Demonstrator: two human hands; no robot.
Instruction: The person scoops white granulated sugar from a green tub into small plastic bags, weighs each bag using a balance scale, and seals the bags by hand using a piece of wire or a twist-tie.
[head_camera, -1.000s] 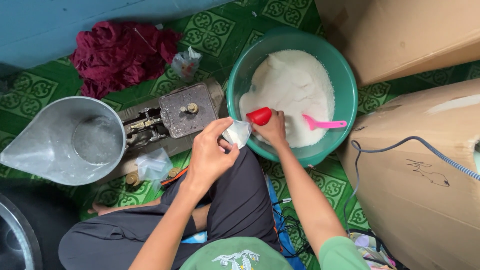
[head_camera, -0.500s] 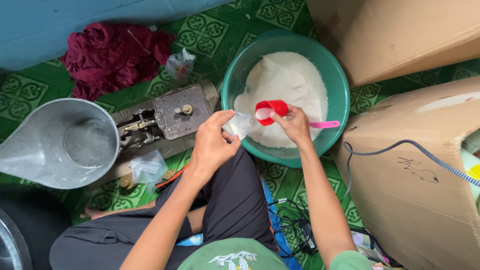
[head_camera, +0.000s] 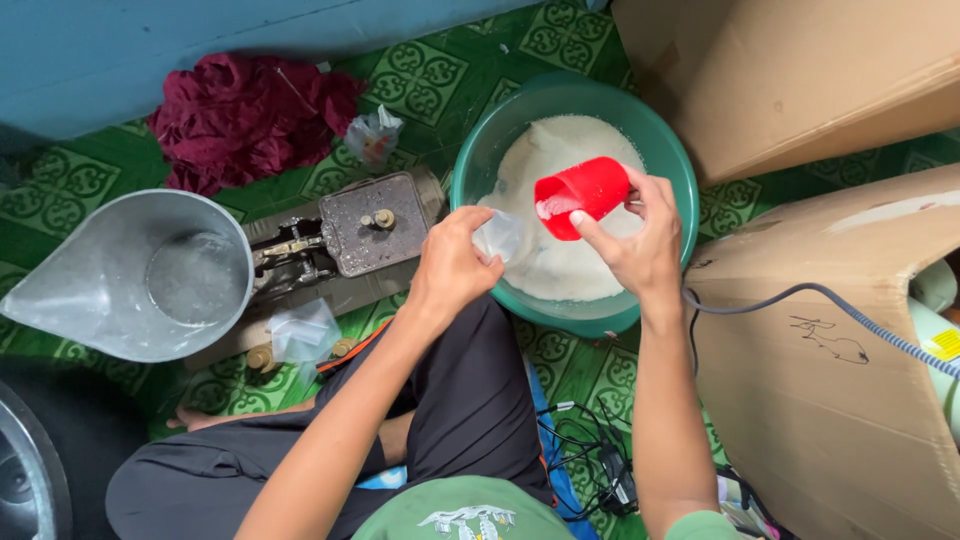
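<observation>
Presently, a red plastic cup (head_camera: 583, 194) is held tipped on its side over the green basin (head_camera: 668, 160); its long axis runs from upper right to lower left, with the mouth turned down-left toward a small clear plastic bag (head_camera: 500, 235). The right hand (head_camera: 632, 238) is closed round the cup, fingers curled over its base and wall. The left hand (head_camera: 452, 263) is pinched shut on the bag's edge, just beside the cup's mouth. White granules (head_camera: 560, 270) are heaped in the basin, and some are seen inside the cup. The floor covering (head_camera: 425, 75) is green and patterned. A metal scale pan (head_camera: 130, 275), a weighing scale (head_camera: 365, 222), a maroon cloth (head_camera: 250, 110) and cardboard boxes (head_camera: 800, 80) are set around.
</observation>
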